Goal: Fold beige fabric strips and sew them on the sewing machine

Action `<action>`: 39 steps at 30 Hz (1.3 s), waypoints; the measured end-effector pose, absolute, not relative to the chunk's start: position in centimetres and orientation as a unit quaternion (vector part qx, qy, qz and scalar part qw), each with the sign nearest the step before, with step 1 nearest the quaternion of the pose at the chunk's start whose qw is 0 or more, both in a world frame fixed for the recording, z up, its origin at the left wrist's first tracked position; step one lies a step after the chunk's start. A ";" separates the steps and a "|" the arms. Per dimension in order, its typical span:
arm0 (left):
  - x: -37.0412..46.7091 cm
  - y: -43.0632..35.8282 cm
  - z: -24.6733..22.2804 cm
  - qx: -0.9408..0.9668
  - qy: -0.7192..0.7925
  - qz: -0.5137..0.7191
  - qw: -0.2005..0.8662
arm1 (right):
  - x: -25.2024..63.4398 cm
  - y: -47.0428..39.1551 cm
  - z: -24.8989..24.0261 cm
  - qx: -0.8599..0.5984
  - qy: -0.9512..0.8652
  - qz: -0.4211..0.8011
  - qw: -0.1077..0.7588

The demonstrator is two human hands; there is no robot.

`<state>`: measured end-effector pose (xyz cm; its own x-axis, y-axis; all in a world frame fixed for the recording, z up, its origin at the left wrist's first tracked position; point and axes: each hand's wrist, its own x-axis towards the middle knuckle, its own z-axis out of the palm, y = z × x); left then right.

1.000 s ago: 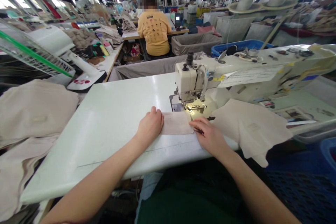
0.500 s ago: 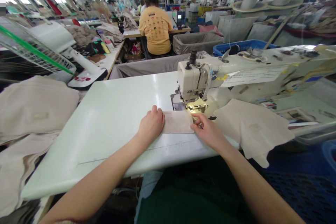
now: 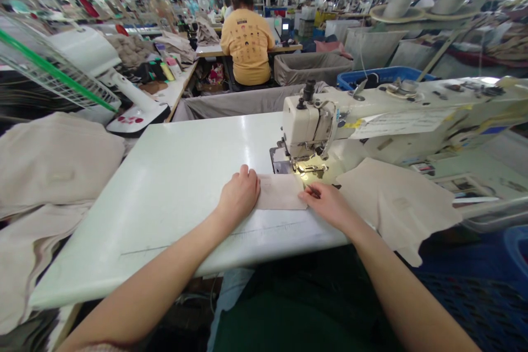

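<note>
A small beige rectangle of fabric [image 3: 280, 192] lies flat on the white table, in front of the sewing machine [image 3: 303, 121] and its lit needle area. My left hand [image 3: 240, 192] is closed over the fabric's left end, fingers together and pressing it to the tabletop. At the opposite end, my right hand [image 3: 328, 203] has thumb and fingers pinched together, touching the lower right corner. Something small and dark shows between those fingers, too little of it visible to name. A larger beige fabric piece [image 3: 400, 203] lies just right of this hand, hanging over the front edge.
Stacked beige pieces [image 3: 58, 165] lie left of the table [image 3: 185, 176]. Behind them stands a white fan [image 3: 86, 49]. Ahead, a person in a yellow shirt [image 3: 247, 47] sits beyond a grey cloth bin [image 3: 239, 102]. A blue crate [image 3: 474, 297] is at lower right.
My right hand's index finger has drawn in from a stretched pose to meet the thumb by the fabric's right edge. My left hand and the fabric stay put; the view shifts slightly.
</note>
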<state>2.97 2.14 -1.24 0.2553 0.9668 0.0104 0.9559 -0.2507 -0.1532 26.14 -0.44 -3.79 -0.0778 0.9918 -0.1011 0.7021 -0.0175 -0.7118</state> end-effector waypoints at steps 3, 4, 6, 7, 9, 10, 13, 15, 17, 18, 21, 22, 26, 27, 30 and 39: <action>2.9 2.2 -1.3 -0.791 -0.607 0.046 0.065 | 26.2 -0.4 -3.6 -0.649 -0.668 0.309 0.194; 2.9 2.2 -1.2 -0.790 -0.607 0.046 0.066 | 26.2 -0.4 -3.6 -0.651 -0.667 0.311 0.187; 2.9 2.2 -1.2 -0.790 -0.608 0.046 0.067 | 26.2 -0.3 -3.3 -0.653 -0.665 0.317 0.178; 2.9 2.2 -1.2 -0.790 -0.608 0.046 0.067 | 26.2 -0.3 -3.3 -0.653 -0.663 0.321 0.174; 2.9 2.2 -1.2 -0.790 -0.608 0.045 0.066 | 26.3 -0.2 -3.1 -0.653 -0.661 0.329 0.169; 2.9 2.1 -1.2 -0.790 -0.608 0.045 0.065 | 26.4 -0.2 -3.2 -0.650 -0.661 0.335 0.170; 2.9 2.1 -1.3 -0.790 -0.609 0.044 0.061 | 26.7 -0.1 -3.3 -0.634 -0.656 0.365 0.187; 2.9 2.2 -1.4 -0.789 -0.610 0.043 0.061 | 26.8 -0.1 -3.4 -0.626 -0.646 0.389 0.198; 2.9 2.2 -1.4 -0.789 -0.610 0.042 0.063 | 26.8 -0.1 -3.2 -0.624 -0.638 0.408 0.193; 2.9 2.2 -1.4 -0.789 -0.609 0.041 0.064 | 26.8 -0.2 -3.1 -0.624 -0.638 0.412 0.184; 2.9 2.2 -1.4 -0.790 -0.608 0.041 0.063 | 26.5 -0.2 -2.6 -0.629 -0.648 0.403 0.149; 2.9 2.2 -1.3 -0.791 -0.608 0.041 0.062 | 26.4 -0.2 -2.4 -0.632 -0.651 0.398 0.140; 2.8 2.2 -1.3 -0.792 -0.607 0.041 0.061 | 26.4 -0.1 -2.1 -0.637 -0.650 0.396 0.118; 2.8 2.2 -1.3 -0.792 -0.606 0.041 0.061 | 26.4 -0.1 -2.1 -0.638 -0.649 0.398 0.118; 2.6 2.3 -1.3 -0.795 -0.602 0.037 0.061 | 26.5 -0.1 -2.0 -0.637 -0.652 0.394 0.117; 2.3 2.0 -1.4 -0.798 -0.600 0.020 0.056 | 26.0 -0.3 -1.6 -0.645 -0.673 0.345 0.109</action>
<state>2.34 1.97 -1.41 0.2797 0.9594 0.0353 0.9551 -0.2744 -0.1121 26.00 -0.35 -1.59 -0.1439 0.9435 -0.2986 0.7929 -0.0706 -0.6053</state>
